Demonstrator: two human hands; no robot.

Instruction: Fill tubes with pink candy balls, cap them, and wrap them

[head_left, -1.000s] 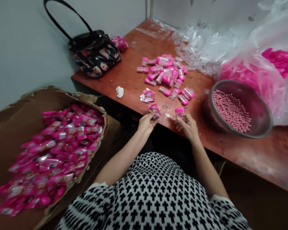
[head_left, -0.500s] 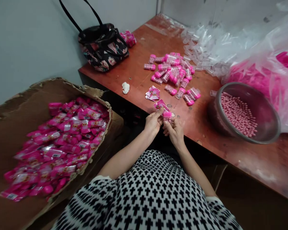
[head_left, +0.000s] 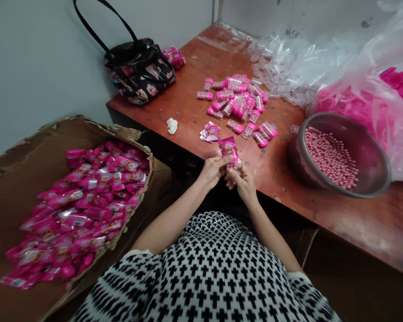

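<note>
At the table's front edge my two hands meet around one small clear bottle (head_left: 232, 166) of pink beads. A printed pink label sleeve (head_left: 228, 146) stands up at its upper end, covering the cap. My left hand (head_left: 213, 172) pinches the sleeve with its thumb, fingers closed. My right hand (head_left: 243, 182) grips the bottle's lower part from the other side. How far the sleeve goes over the bottle is partly hidden by my fingers. Just beyond lies a small stack of flat pink labels (head_left: 210, 132), and behind it a pile of bead-filled bottles (head_left: 240, 98) with pink caps.
Right on the table (head_left: 285, 165) stands a grey bowl (head_left: 372, 170) of pink beads. Behind it are clear empty tubes (head_left: 278, 67) and a plastic bag of pink caps (head_left: 352, 100). A floral handbag (head_left: 139, 74) and white scrap (head_left: 172, 126) sit left. A cardboard box (head_left: 6, 192) holds labelled bottles (head_left: 83, 210).
The pink sleeve has turned from slanting left to nearly upright, its printed face now showing, and it covers the pink cap seen before. Both hands remain closed at the bottle; the view has shifted slightly.
</note>
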